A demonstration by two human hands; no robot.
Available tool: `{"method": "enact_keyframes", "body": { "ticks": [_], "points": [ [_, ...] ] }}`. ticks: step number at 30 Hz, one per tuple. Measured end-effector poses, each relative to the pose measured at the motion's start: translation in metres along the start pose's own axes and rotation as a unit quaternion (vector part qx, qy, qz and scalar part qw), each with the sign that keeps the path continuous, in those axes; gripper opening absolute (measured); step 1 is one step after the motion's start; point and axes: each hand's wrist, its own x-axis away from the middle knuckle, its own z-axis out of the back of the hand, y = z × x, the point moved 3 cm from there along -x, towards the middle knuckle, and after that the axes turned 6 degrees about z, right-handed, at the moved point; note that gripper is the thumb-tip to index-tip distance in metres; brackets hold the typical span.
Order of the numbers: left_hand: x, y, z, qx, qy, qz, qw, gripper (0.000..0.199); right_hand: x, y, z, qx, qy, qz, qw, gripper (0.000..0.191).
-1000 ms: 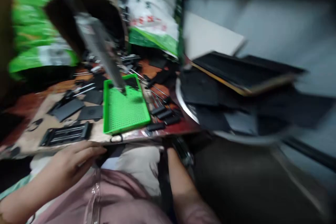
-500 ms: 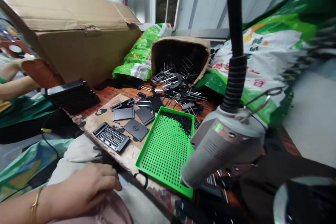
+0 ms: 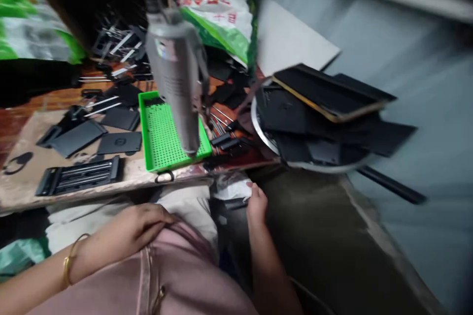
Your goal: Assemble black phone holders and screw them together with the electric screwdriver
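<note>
My right hand point(image 3: 256, 205), fingers pressed together, stands just right of the flat black plastic strip point(image 3: 235, 203), whose long axis points toward it; my left hand point(image 3: 144, 221) lies farther off.

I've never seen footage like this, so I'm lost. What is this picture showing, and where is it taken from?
A camera worn on a person's head took this, looking down and tilted. The left hand rests on pink clothing. The right hand is beside white plastic and a small black piece; I can't tell if it holds anything. On the table lie a green tray and black parts, under a hanging grey tool. A metal tray holds black plates.
</note>
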Motion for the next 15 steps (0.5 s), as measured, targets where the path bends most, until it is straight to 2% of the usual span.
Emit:
{"method": "enact_keyframes", "body": {
  "ticks": [4,7,9,11,12,13,15],
  "points": [
    [-0.015,0.007,-0.01,-0.006,-0.059,-0.025,0.998,0.027,0.017,-0.026,0.079,-0.048,0.166,-0.007,0.985,0.027],
    [-0.029,0.015,-0.016,-0.013,-0.101,-0.056,0.993,0.027,0.033,-0.066,0.135,-0.08,0.244,0.005,0.967,0.024],
    [-0.042,0.019,-0.02,-0.016,-0.114,-0.057,0.992,0.029,0.052,-0.102,0.163,-0.094,0.283,0.024,0.954,0.021],
    [-0.057,0.024,-0.027,-0.008,-0.11,-0.029,0.993,0.037,0.075,-0.141,0.177,-0.101,0.297,0.057,0.948,0.024],
    [-0.064,0.029,-0.032,0.005,-0.106,-0.018,0.994,0.046,0.088,-0.16,0.178,-0.103,0.293,0.082,0.947,0.026],
    [-0.07,0.035,-0.039,0.024,-0.104,-0.015,0.994,0.059,0.102,-0.179,0.173,-0.112,0.273,0.123,0.947,0.027],
    [-0.078,0.055,-0.057,0.083,-0.115,-0.062,0.988,0.103,0.128,-0.204,0.148,-0.12,0.192,0.142,0.964,0.024]
  ]
}}
